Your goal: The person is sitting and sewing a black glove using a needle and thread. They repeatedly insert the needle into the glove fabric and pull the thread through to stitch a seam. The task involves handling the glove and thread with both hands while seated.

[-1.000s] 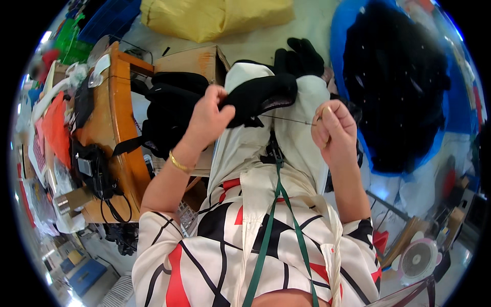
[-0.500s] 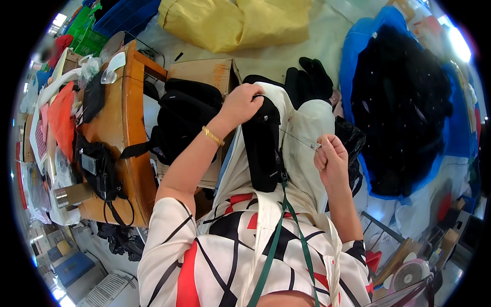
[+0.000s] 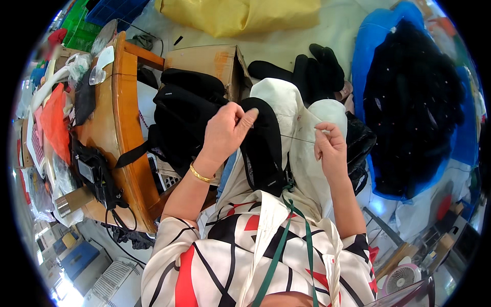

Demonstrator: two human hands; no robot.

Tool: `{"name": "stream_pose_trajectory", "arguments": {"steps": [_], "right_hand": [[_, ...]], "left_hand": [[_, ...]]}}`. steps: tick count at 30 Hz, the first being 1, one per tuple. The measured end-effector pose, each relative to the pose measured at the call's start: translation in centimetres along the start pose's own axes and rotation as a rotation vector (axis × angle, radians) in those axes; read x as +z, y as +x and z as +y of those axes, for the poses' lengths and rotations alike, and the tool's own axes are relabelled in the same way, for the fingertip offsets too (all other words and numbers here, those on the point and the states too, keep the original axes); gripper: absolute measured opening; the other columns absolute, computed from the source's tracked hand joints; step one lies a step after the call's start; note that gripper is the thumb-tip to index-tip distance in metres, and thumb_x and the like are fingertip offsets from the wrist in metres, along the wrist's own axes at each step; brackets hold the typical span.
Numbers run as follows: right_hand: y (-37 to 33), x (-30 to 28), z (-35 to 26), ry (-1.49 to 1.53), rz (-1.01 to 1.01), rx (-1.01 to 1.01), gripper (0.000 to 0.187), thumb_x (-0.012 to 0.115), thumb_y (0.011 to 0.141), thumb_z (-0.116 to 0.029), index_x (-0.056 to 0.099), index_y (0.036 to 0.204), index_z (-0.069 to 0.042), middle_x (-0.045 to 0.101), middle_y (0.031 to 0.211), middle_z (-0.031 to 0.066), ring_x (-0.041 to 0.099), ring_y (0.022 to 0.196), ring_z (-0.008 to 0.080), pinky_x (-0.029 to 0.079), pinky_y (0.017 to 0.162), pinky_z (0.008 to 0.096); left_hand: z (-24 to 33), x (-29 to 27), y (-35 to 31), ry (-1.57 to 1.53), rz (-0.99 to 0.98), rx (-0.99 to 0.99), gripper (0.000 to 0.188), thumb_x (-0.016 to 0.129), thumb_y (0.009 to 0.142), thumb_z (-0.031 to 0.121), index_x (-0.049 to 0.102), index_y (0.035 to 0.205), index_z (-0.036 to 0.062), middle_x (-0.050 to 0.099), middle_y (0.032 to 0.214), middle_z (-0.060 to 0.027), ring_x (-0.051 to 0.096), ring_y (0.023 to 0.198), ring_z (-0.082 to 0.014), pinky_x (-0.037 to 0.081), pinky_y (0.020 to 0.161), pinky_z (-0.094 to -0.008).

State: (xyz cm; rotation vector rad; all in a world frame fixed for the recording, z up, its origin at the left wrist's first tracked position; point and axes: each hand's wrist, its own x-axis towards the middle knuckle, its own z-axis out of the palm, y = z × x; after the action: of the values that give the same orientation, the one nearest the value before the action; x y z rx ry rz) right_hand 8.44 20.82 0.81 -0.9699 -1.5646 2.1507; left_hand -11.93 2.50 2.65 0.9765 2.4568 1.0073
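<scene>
Shoe [image 3: 263, 148]: black, mid-frame; looks light, soft, pliable.
Left hand [image 3: 225, 130]: grips its upper-left edge, a sound place to hold.
Right hand [image 3: 330, 148]: right of center, closed, apparently pinching thread [image 3: 297, 138], taut, probably easily snapped.

Thread [image 3: 298, 138] across gap between hands [image 3: 225, 131] [image 3: 331, 148]

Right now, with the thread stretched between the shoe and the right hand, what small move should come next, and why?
Probably a gentle outward pull by the right hand, with the left hand steadying the black shoe. The dark thread runs nearly straight, and the left hand grips the shoe's edge; whether the stitch is snug is too small to tell.
</scene>
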Motion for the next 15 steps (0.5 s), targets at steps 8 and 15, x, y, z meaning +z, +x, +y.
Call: {"name": "stream_pose_trajectory", "arguments": {"steps": [8,15], "right_hand": [[-0.4,-2.2,-0.5,0.106,0.097,-0.056,0.015,0.054,0.1,-0.006,0.059,0.113,-0.007,0.046,0.063,-0.0055,0.039,0.05,0.0029,0.031,0.047,0.0198],[2.2,2.9,-0.5,-0.403,-0.101,-0.347,0.024,0.063,0.093,-0.006,0.06,0.117,-0.003,0.058,0.093,0.0063,0.058,0.079,0.0144,0.048,0.07,0.0295]], "left_hand": [[1.1,0.9,0.4,-0.242,-0.235,0.048,0.029,0.078,0.083,0.02,0.056,0.084,0.0014,0.051,0.081,-0.0054,0.047,0.062,-0.0124,0.043,0.059,-0.0263],[1.7,1.7,0.5,-0.11,-0.221,0.18,0.027,0.079,0.081,0.018,0.058,0.089,0.0025,0.058,0.085,-0.0086,0.057,0.071,-0.0199,0.048,0.062,-0.0302]]}}
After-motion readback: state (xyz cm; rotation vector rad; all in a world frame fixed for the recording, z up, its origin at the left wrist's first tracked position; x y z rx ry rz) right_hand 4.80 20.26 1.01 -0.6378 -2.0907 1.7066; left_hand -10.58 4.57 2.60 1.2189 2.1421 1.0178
